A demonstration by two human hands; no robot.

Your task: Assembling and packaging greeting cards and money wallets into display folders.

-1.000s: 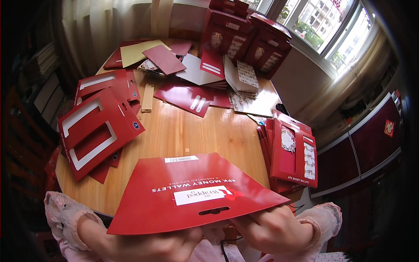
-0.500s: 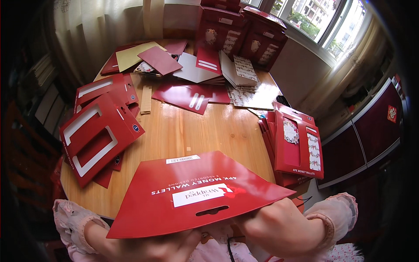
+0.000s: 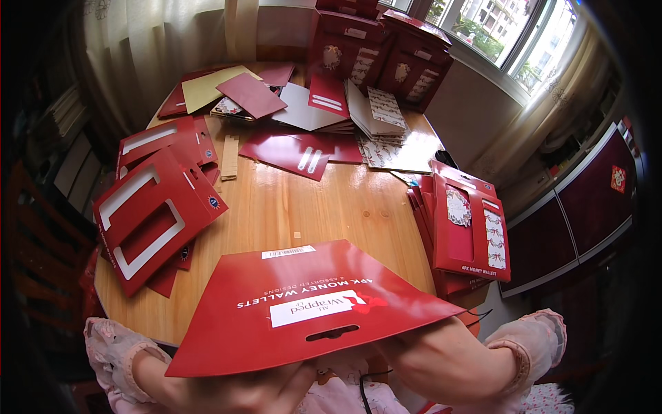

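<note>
A red cardboard packet (image 3: 241, 297), with a white label, a barcode and a hang slot, is held up tilted over the near table edge. Its printing reads upside down to me. My left hand (image 3: 279, 386) is at the packet's near left edge, its fingers hidden underneath. My right hand (image 3: 420, 348) reaches under the near right edge, and the card covers its fingers too. Between the hands, the packet's underside stays out of sight.
Red window-cut packets (image 3: 162, 221) are piled on the left of the wooden table (image 3: 310, 200). Filled red packets (image 3: 472, 228) are stacked at right. Farther back lie card wallets (image 3: 379, 114), a pink envelope (image 3: 252, 95), a wooden strip (image 3: 230, 157) and large red boxes (image 3: 348, 45).
My right hand has slid farther beneath the packet, so its knuckles are now mostly covered. The packet has shifted slightly left; the things on the table stay put.
</note>
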